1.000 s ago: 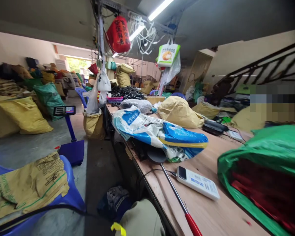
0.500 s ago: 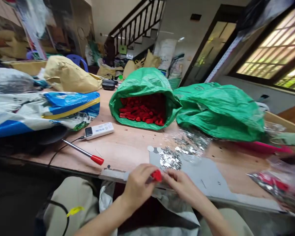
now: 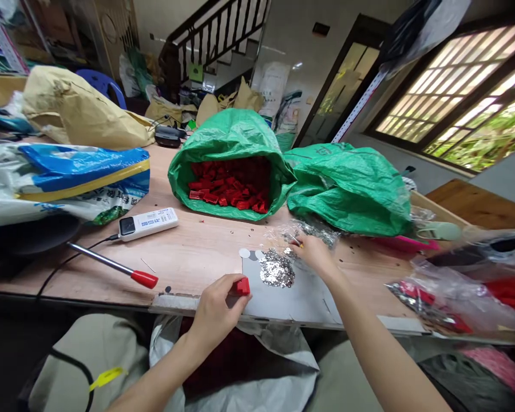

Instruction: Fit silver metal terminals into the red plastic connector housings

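1. The left hand [image 3: 218, 304] is at the near edge of the table [image 3: 189, 252], thumb and fingers closed on a red piece [image 3: 243, 285].
2. The right hand [image 3: 312, 252] is farther off and to the right, fingers bent and tips close together; whether they grip anything I cannot tell.
3. The red piece is just left of and nearer than a pile of silver bits [image 3: 277, 269], which lies on a grey sheet [image 3: 289, 303].
4. Beyond the pile, near the right fingertips, lies a clear bag [image 3: 326, 233].
5. On the far side, a green sack [image 3: 236, 131] lies on its side, its mouth toward the near edge, full of red parts [image 3: 227, 191].
6. To the left are a white device [image 3: 150, 224] and a rod with a red handle [image 3: 144, 278].
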### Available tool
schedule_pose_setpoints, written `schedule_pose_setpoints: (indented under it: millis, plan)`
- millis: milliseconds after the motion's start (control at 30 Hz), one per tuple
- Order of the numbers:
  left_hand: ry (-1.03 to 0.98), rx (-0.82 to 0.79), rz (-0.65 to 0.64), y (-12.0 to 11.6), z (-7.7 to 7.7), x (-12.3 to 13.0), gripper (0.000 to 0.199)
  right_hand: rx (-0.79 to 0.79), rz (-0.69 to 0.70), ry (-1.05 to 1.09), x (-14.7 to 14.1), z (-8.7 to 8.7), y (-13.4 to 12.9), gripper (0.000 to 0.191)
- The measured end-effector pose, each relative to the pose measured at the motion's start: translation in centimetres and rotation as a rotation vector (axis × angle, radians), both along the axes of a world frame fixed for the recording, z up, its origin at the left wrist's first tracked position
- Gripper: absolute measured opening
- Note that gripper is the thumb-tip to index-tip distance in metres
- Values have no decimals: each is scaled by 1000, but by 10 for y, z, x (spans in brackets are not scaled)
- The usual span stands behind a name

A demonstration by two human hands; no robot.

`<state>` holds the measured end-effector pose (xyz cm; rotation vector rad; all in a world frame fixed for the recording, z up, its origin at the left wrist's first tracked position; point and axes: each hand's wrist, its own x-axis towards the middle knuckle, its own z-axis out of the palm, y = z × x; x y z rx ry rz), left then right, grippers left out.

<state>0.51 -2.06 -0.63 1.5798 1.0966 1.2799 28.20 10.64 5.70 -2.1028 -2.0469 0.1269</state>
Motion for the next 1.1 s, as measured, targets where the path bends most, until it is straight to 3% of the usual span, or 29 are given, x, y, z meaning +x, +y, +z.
schedule_pose_setpoints:
  millis: [233, 433, 633, 933, 1100]
  plan:
    - [-55, -90, -9, 2, 6, -5, 24, -47, 62, -41, 3, -8, 2, 10]
    - [-74, -137, -20, 3, 6, -7, 27, 20, 34, -43, 10, -5, -4, 16]
    - [-47, -133, -18, 3, 8, -6, 26, -81, 146, -36, 11, -10, -12, 7]
    - [-32, -103, -29, 3, 6, -6, 23, 131, -16, -36, 15, -12, 1, 19]
    - [-7, -87, -29, 3, 4, -5, 24, 74, -5, -51, 28, -13, 7, 14]
